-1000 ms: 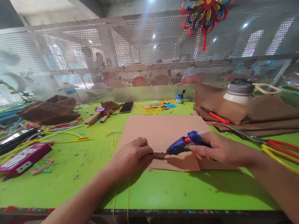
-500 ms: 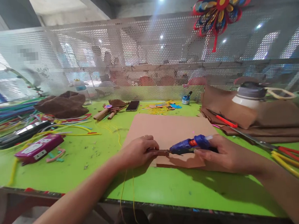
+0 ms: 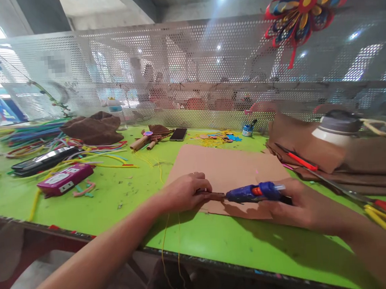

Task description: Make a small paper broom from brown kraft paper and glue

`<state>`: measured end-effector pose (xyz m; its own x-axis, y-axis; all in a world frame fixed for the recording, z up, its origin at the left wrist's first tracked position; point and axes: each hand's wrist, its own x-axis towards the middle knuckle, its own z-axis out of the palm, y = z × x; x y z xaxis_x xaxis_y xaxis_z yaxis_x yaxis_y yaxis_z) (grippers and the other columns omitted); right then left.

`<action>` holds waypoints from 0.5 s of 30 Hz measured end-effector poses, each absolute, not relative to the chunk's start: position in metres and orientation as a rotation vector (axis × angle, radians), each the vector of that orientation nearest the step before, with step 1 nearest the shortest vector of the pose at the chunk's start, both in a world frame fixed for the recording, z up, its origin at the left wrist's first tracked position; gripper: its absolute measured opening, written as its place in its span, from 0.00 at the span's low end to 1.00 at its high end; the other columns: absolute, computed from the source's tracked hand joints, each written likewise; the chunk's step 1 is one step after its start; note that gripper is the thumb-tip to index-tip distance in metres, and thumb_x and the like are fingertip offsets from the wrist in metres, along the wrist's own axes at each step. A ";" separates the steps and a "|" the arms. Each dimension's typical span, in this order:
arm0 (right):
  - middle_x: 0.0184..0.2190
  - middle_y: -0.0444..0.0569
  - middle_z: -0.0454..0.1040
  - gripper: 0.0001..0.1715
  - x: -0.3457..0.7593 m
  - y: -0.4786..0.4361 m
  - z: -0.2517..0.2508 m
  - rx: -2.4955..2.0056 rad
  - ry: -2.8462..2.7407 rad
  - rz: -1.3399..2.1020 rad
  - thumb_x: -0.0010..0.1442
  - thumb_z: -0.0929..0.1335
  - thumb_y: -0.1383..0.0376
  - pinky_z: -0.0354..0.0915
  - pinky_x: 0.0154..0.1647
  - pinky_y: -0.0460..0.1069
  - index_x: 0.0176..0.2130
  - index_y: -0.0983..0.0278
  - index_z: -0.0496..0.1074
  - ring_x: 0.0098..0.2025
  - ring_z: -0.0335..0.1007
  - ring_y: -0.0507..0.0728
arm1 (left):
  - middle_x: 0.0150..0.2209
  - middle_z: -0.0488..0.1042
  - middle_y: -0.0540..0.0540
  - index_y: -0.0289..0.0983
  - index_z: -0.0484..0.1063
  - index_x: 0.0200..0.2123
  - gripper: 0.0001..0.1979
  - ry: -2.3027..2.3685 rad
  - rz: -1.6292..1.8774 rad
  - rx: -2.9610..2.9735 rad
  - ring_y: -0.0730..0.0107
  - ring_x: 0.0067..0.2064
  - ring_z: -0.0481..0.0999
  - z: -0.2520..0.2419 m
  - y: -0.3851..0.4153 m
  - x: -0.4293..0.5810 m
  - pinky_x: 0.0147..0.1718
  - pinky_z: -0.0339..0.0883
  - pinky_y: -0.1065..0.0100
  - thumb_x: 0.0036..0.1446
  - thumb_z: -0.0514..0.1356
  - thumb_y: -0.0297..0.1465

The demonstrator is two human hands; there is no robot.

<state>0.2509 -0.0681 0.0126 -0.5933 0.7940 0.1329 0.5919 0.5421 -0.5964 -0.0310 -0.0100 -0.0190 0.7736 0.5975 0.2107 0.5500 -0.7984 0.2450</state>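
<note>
My right hand is wrapped round a blue hot glue gun, with a clear glue stick poking out of its back end. The gun lies nearly level, its nozzle at the right end of a thin brown rolled strip. My left hand pinches the other end of that strip between thumb and fingers. Both hands are over a light brown sheet lying on the green table. Yellow threads hang from below my left hand over the table's front edge.
At left are a purple power strip, a black case, coloured tubes and a brown cloth. A phone and a small blue jar are at the back. Scissors and folded brown material sit at right.
The view has turned slightly left, so everything appears further right. Both hands keep their grips, and the nozzle stays at the strip's end.
</note>
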 end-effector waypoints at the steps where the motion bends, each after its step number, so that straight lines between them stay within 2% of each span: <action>1: 0.29 0.46 0.74 0.16 0.251 -0.068 0.012 -1.121 -2.388 0.714 0.61 0.64 0.54 0.63 0.30 0.47 0.37 0.62 0.74 0.31 0.67 0.55 | 0.34 0.70 0.45 0.36 0.74 0.38 0.12 0.909 0.423 2.792 0.69 0.36 0.69 -0.019 -0.010 -0.031 0.35 0.61 0.70 0.62 0.53 0.34; 11: 0.28 0.46 0.74 0.19 0.250 -0.069 0.010 -1.145 -2.380 0.736 0.60 0.64 0.52 0.64 0.30 0.48 0.34 0.62 0.75 0.30 0.68 0.56 | 0.33 0.70 0.45 0.36 0.74 0.37 0.12 0.897 0.425 2.792 0.70 0.35 0.69 -0.021 -0.009 -0.031 0.34 0.61 0.71 0.62 0.52 0.35; 15: 0.29 0.47 0.75 0.17 0.252 -0.069 0.006 -1.113 -2.419 0.666 0.60 0.64 0.53 0.65 0.30 0.49 0.36 0.61 0.76 0.30 0.70 0.57 | 0.33 0.70 0.46 0.36 0.74 0.37 0.11 0.903 0.418 2.804 0.70 0.35 0.69 -0.023 -0.007 -0.030 0.34 0.61 0.71 0.62 0.53 0.33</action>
<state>0.2524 -0.0688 0.0063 -0.6062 0.7808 0.1514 0.5931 0.5706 -0.5680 -0.0305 -0.0074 -0.0229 0.7779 0.5914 0.2125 0.5449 -0.8032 0.2407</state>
